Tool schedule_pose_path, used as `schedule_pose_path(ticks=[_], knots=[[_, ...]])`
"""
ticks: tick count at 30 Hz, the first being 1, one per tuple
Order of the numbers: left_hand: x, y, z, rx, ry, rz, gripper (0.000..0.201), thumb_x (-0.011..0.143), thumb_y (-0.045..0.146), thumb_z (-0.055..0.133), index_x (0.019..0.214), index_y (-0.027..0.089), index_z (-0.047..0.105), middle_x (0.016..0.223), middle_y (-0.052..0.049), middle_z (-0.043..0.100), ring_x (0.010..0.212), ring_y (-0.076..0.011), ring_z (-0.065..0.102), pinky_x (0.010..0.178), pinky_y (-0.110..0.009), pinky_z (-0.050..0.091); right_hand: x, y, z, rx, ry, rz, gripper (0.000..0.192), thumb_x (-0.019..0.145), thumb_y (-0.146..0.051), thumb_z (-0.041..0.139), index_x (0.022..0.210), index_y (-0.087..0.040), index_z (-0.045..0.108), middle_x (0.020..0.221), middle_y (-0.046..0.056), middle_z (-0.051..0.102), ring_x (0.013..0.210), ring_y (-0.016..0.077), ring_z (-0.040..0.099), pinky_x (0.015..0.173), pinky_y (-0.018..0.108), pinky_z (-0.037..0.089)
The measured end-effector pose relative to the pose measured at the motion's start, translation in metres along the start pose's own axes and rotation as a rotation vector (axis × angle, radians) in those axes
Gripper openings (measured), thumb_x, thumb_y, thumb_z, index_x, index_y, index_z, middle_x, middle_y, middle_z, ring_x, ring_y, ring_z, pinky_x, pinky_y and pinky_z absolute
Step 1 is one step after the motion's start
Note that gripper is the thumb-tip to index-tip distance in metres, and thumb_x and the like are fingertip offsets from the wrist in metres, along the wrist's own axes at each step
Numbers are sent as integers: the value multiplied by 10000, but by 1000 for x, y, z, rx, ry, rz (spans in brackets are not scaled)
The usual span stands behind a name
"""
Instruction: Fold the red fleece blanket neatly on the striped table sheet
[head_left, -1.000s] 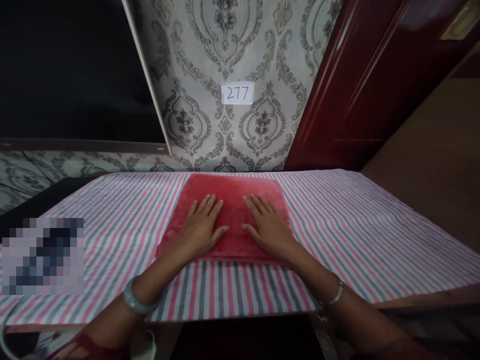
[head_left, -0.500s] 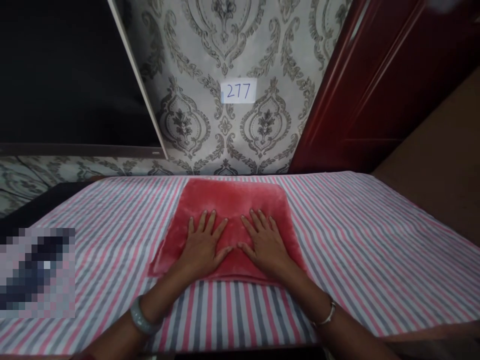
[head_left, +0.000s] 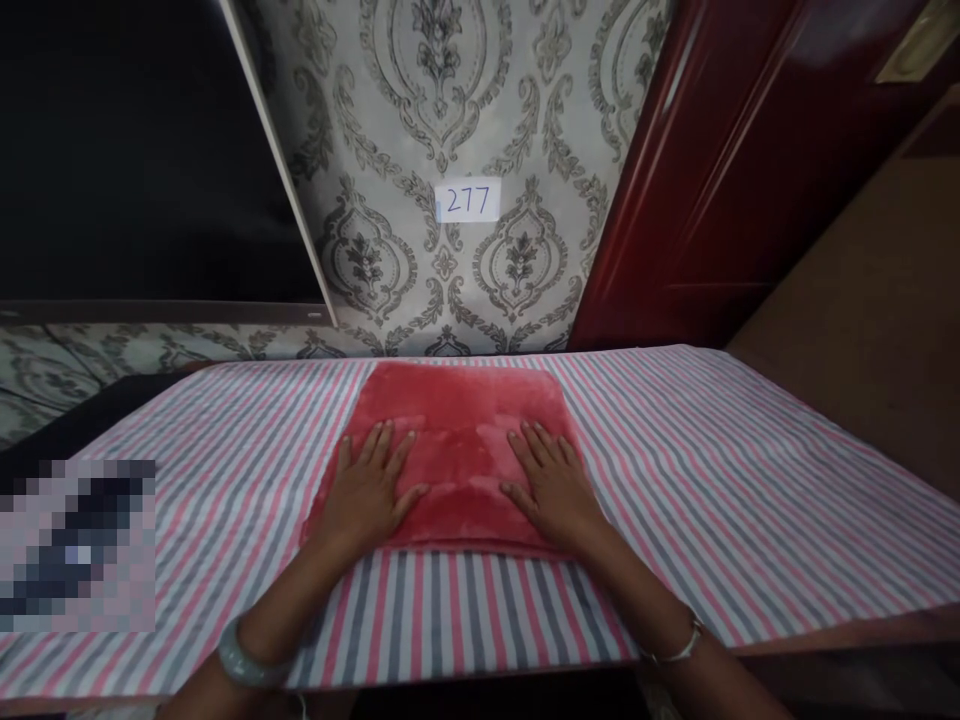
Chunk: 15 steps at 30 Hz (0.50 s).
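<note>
A folded red plush cloth (head_left: pixel 457 400) lies flat on the striped tablecloth (head_left: pixel 712 480), with its layered edge towards me. My left hand (head_left: pixel 367 490) rests palm down on the cloth's left side, fingers spread. On the right side, my right hand (head_left: pixel 555 485) also lies flat with its fingers apart. A strip of the cloth shows between the two thumbs, marked by lighter brushed patches in the pile. Neither hand grips anything.
A large dark screen (head_left: pixel 150 150) stands at the back left. Behind the table, patterned wallpaper carries a white paper label (head_left: pixel 468 200) reading 277. A dark red cabinet door (head_left: pixel 690 180) rises at the right. A pixelated patch covers the lower left.
My hands have slid apart over the cloth, the left one leftwards and the right one slightly rightwards. Lighter streaks now show in the pile. The view has shifted a little.
</note>
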<state>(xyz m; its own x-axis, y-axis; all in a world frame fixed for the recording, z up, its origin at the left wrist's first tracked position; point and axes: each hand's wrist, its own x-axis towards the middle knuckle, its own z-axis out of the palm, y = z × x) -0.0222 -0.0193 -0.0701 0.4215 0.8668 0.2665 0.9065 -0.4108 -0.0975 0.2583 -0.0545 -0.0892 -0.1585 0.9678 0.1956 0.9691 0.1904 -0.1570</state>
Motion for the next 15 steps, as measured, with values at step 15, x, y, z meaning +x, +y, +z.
schedule_pose_path(ticks=[15], knots=[[113, 3, -68, -101, -171, -50, 570, 1012, 372, 358, 1546, 171, 361, 1636, -155, 287, 1529, -314, 207, 1210, -613, 131, 100, -9, -83, 26, 33, 69, 536, 1026, -408, 377, 1532, -232, 405, 1585, 125, 389, 1467, 310, 330, 1181, 558, 194]])
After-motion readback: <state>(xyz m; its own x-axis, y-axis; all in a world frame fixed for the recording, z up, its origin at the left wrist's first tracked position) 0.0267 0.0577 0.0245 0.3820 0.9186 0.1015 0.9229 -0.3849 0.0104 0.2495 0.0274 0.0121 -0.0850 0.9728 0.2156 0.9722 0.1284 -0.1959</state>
